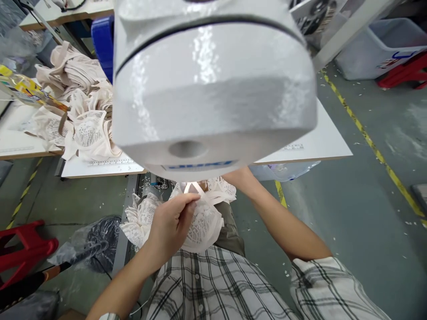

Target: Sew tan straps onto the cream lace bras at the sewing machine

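A big white sewing machine head [213,84] fills the upper middle of the view and hides the work area under it. Just below it I hold a cream lace garment piece [203,222] over my lap. My left hand [171,224] pinches the lace and a thin strap near its top edge. My right forearm reaches up from the lower right, and my right hand [238,175] is mostly hidden behind the machine, its fingers out of sight.
A pile of cream lace pieces [80,120] lies on the white table [320,142] at the left. A blue bin [103,42] stands behind it. A red stool [23,251] and a plastic bag [90,242] sit on the floor at left. Yellow floor tape [373,146] runs at right.
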Demonstrator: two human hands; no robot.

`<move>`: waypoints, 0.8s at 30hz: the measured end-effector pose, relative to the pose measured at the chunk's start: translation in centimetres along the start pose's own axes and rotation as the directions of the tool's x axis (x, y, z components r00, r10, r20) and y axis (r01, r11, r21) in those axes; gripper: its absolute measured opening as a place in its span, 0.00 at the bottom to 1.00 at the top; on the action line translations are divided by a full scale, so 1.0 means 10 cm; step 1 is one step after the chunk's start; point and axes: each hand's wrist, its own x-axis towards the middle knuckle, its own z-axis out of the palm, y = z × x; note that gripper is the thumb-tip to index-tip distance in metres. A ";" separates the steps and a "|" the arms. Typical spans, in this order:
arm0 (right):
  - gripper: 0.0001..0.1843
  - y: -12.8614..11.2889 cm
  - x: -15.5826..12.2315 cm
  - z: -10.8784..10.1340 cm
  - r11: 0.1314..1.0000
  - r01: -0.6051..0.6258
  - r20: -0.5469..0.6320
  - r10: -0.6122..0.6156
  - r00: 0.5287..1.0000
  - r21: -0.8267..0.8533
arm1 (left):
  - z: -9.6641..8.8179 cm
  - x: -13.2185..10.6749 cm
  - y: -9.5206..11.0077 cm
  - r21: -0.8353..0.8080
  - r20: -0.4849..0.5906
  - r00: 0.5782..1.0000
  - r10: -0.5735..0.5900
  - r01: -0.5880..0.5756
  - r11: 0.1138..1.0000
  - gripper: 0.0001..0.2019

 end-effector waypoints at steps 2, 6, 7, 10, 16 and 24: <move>0.11 -0.02 -0.18 -0.03 0.990 -0.083 -0.032 0.087 0.996 0.113 | 0.02 -0.08 0.00 -0.025 0.011 0.999 -0.047 0.048 0.999 0.11; 0.10 -0.14 -0.67 0.03 0.925 -0.192 -0.007 0.206 0.979 0.328 | 0.11 -0.18 0.04 -0.076 0.045 0.996 -0.074 0.077 0.994 0.12; 0.10 -0.18 -0.78 0.06 0.919 -0.189 -0.001 0.202 0.979 0.345 | 0.14 -0.18 0.06 -0.099 0.066 0.994 -0.083 0.089 0.991 0.13; 0.09 -0.23 -0.96 0.11 0.897 -0.204 0.037 0.207 0.978 0.393 | 0.23 -0.14 0.09 -0.166 0.117 0.990 -0.077 0.096 0.982 0.11; 0.18 -0.15 -0.94 0.10 0.493 -0.598 0.503 0.325 0.801 0.632 | 0.31 -0.07 0.08 -0.494 0.225 0.970 0.095 0.029 0.869 0.13; 0.16 -0.12 -0.57 -0.02 0.794 -0.311 0.134 0.284 0.950 0.522 | 0.20 -0.03 -0.01 -0.154 -0.041 0.979 0.202 -0.205 0.967 0.09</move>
